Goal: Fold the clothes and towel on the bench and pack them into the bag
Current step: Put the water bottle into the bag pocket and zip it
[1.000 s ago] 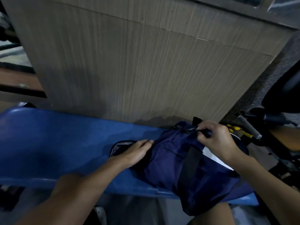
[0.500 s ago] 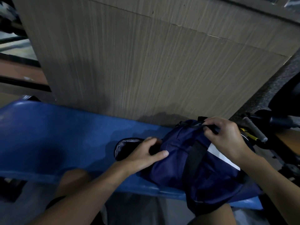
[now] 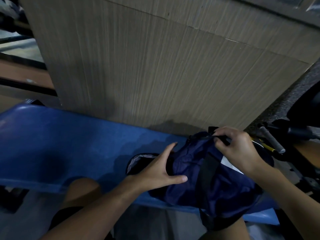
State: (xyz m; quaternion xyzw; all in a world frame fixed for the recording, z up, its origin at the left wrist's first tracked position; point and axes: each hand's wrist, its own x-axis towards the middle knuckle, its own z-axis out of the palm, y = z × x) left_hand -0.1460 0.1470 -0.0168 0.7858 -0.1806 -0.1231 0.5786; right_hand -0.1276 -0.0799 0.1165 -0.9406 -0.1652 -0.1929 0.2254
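A navy blue bag (image 3: 214,184) with a black strap lies on the right end of the blue bench (image 3: 69,144). Its dark opening with a grey lining faces left. My left hand (image 3: 161,172) rests at that opening, thumb spread, fingers straight against the bag's fabric. My right hand (image 3: 237,149) pinches a black strap or zipper pull at the bag's top. A white patch shows under my right wrist. No loose clothes or towel are visible on the bench.
A ribbed tan wall panel (image 3: 155,75) rises right behind the bench. To the right stands dark equipment with a grey handle grip (image 3: 271,141) and a yellow part. My knees (image 3: 83,189) are at the bench's front edge.
My left hand has slid right along the bag's opening and spread over the fabric. My right hand keeps its pinch on the black strap at the top.
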